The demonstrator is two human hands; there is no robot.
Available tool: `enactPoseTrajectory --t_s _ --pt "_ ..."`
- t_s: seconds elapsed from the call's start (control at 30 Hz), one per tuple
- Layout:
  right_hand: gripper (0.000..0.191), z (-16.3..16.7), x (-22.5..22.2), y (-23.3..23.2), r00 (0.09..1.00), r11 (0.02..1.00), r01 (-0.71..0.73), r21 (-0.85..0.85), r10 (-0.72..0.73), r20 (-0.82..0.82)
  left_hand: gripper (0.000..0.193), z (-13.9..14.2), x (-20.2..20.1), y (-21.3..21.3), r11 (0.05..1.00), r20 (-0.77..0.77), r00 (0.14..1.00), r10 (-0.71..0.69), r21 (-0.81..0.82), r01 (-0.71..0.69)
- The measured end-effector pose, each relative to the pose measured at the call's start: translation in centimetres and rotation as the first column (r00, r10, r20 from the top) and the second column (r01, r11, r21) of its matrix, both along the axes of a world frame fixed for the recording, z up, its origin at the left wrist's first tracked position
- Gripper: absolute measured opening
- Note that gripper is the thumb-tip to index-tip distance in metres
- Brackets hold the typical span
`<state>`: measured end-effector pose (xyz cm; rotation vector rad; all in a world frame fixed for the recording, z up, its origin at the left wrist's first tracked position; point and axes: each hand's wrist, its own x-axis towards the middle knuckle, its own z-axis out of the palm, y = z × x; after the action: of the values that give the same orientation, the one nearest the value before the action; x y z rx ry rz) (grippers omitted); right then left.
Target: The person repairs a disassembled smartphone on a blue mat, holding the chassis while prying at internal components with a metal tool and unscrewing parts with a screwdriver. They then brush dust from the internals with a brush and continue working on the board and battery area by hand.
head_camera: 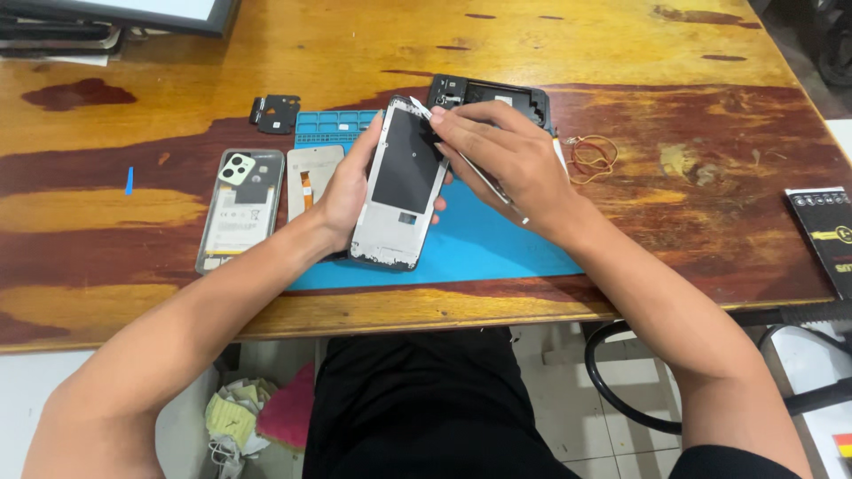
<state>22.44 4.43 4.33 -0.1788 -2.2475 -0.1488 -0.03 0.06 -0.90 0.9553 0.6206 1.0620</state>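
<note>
The left hand (pixel 342 191) cups a phone screen frame (pixel 401 182) from its left edge, fingers wrapped behind and thumb along the side, tilting it up off the blue mat (pixel 497 248) so the back of the panel faces the camera. That tilt makes sense: it brings the top corner up to where the other hand works. The right hand (pixel 506 155) is closed on a thin white-tipped tool (pixel 470 160), pinched pen-style, its tip touching the frame's top right corner; the long shaft runs back under the palm toward the wrist. Whether it is tweezers or a pry stick is hard to say from here.

Everything else sits around the blue mat. Behind its far edge, right behind the right hand, lies a black phone mid-frame (pixel 515 93), partly hidden by the knuckles. On the mat's left end lies a silver-grey panel with an orange ribbon cable (pixel 312 177), face down, close by. Just left of the mat rests a phone back with battery and camera block exposed (pixel 240 208), laid flat on the wooden table (pixel 133 124). Beyond the mat's far left corner sits a small black cover piece (pixel 276 113). Right of the mat lie rubber bands (pixel 593 155), and well to the right, at the table's edge, a black box (pixel 825 235).
</note>
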Motion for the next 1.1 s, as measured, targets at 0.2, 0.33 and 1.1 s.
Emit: enactPoseTrajectory --t_s 0.2,0.33,1.1 --pt "0.04 0.1 0.0 0.0 1.0 0.998 -0.03 -0.062 0.031 0.006 0.079 0.0 0.3 -0.1 1.0 -0.011 1.0 -0.008 0.001 0.008" --pt "0.04 0.1 0.0 0.1 1.0 0.998 -0.026 -0.065 0.026 -0.004 0.08 -0.1 0.3 -0.1 1.0 -0.026 1.0 0.0 0.007 0.0" --pt "0.07 -0.8 0.6 3.5 0.899 0.136 -0.393 -0.909 -0.148 -0.411 0.075 0.3 0.7 0.2 0.987 -0.03 0.987 0.157 0.036 -0.155"
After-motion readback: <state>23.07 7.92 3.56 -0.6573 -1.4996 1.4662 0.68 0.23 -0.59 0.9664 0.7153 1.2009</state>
